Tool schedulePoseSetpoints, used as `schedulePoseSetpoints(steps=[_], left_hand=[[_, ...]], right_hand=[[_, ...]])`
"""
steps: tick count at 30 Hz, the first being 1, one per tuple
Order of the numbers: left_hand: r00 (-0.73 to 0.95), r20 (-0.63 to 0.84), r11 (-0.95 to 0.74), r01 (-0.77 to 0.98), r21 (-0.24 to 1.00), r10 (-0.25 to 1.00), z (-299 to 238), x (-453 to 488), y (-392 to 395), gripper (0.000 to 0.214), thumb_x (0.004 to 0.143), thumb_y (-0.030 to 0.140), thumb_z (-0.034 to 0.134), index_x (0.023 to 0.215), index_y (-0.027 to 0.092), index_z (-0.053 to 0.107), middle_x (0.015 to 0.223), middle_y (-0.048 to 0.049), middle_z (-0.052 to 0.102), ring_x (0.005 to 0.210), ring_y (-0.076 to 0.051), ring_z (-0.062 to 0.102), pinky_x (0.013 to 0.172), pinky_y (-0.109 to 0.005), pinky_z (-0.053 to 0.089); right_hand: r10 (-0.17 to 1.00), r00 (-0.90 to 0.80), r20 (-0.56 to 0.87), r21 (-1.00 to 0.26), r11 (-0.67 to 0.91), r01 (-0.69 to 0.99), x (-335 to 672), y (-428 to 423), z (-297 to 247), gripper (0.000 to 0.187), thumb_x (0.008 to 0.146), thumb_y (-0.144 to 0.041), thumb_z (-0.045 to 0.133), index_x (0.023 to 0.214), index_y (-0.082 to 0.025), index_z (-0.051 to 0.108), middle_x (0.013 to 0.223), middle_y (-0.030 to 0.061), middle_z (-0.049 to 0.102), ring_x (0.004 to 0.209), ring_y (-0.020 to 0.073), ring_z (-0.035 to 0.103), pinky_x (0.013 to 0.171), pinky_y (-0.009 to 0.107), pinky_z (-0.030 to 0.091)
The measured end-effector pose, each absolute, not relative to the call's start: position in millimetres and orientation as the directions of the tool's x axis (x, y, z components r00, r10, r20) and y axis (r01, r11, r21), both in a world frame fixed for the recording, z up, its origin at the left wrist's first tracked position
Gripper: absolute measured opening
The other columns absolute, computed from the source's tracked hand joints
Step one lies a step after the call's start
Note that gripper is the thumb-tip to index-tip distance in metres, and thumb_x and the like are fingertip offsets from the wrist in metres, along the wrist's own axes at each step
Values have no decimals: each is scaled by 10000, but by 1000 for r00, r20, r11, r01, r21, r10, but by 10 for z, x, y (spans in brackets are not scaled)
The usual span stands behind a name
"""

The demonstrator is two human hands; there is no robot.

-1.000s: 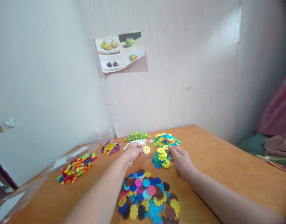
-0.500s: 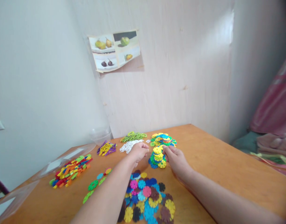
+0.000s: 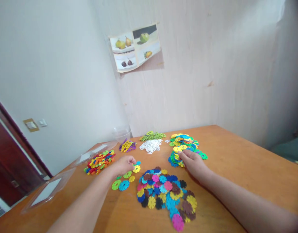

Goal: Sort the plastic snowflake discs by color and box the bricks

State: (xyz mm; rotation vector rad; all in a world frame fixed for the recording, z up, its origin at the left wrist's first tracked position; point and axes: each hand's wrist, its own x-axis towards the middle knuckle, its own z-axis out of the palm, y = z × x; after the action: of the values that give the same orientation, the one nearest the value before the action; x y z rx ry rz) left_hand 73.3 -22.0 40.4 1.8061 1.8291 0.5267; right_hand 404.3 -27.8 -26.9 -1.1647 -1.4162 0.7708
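Note:
My left hand (image 3: pixel 123 165) is closed in a pinch on a yellow notched disc (image 3: pixel 136 168), low over the orange table (image 3: pixel 236 161), beside a small row of green, blue and yellow discs (image 3: pixel 122 183). My right hand (image 3: pixel 192 161) rests with fingers curled on the edge of a small pile of green, blue and yellow discs (image 3: pixel 174 157); what its fingers hold, if anything, is hidden. A big spread of mixed coloured discs (image 3: pixel 167 194) lies between my forearms.
Further back lie a larger disc pile (image 3: pixel 184 139), white pieces (image 3: pixel 151 145), green pieces (image 3: pixel 152 136), purple and yellow pieces (image 3: pixel 127 145) and a heap of coloured sticks (image 3: pixel 99 161). Clear plastic lids (image 3: pixel 48 191) and a clear tub (image 3: pixel 121 133) sit at the left. Walls stand close behind.
My left hand has carried the yellow disc from the middle of the table down and left to the small row of discs. The right hand stayed at the small pile. The view turned left.

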Motion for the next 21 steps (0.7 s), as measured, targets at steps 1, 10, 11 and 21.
schedulePoseSetpoints(steps=[1, 10, 11, 21], left_hand=[[22, -96, 39, 806, 591, 995, 396, 701, -258, 259, 578, 167, 664, 836, 169, 683, 671, 27, 615, 595, -131, 542, 536, -220, 354], [109, -25, -89, 909, 408, 994, 220, 716, -308, 303, 645, 142, 614, 939, 181, 672, 725, 24, 583, 589, -109, 495, 509, -206, 337], [100, -15, -85, 911, 405, 995, 199, 709, -295, 296, 643, 143, 621, 932, 181, 669, 744, 17, 592, 609, -116, 511, 519, -207, 348], [231, 171, -274, 912, 304, 958, 123, 638, -149, 221, 803, 346, 547, 782, 184, 695, 829, -46, 659, 805, -192, 590, 703, -258, 398]], right_hand=[[939, 72, 338, -920, 312, 239, 4046, -279, -265, 415, 864, -535, 533, 627, -195, 558, 553, -41, 432, 556, 130, 404, 537, 262, 295], [941, 78, 329, -904, 290, 313, 4096, -299, -229, 407, 888, -530, 481, 666, -196, 549, 581, -36, 433, 568, 134, 404, 548, 266, 306], [940, 79, 331, -906, 294, 306, 4098, -297, -233, 403, 887, -529, 482, 669, -196, 548, 585, -37, 434, 570, 134, 405, 550, 266, 308], [943, 131, 305, -933, 268, 240, 4049, -293, -215, 399, 864, -535, 498, 646, -202, 523, 531, -54, 406, 512, 119, 369, 507, 261, 271]])
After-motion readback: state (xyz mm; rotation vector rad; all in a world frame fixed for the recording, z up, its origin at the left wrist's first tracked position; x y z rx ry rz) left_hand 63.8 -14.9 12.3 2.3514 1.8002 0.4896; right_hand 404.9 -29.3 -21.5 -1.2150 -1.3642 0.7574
